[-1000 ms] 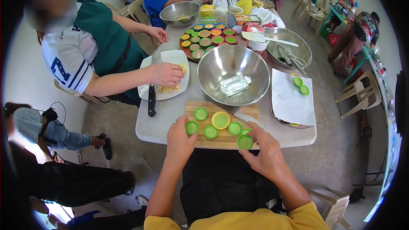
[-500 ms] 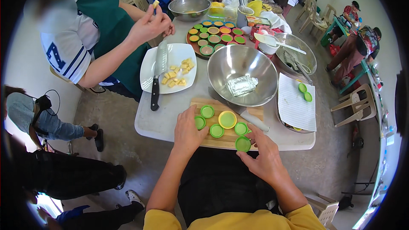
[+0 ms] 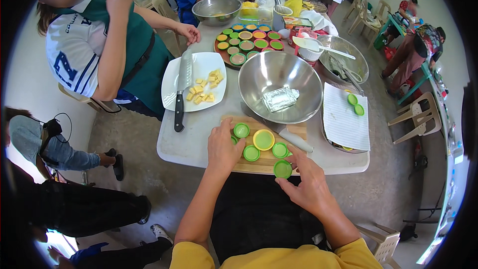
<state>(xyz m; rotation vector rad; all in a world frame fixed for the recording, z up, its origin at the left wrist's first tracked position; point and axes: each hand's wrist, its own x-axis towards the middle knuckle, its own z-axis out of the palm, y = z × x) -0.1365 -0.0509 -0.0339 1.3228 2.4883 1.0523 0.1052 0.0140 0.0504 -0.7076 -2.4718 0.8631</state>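
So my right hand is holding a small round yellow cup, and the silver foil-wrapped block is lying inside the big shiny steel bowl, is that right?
Only the cup's colour is wrong: in the head view, your right hand holds a small round green cup, not a yellow one. The silver foil-wrapped block does lie inside the big shiny steel bowl.

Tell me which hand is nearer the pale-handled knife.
Right: the right hand is close below the pale-handled knife in the picture; the left hand is farther, to its left.
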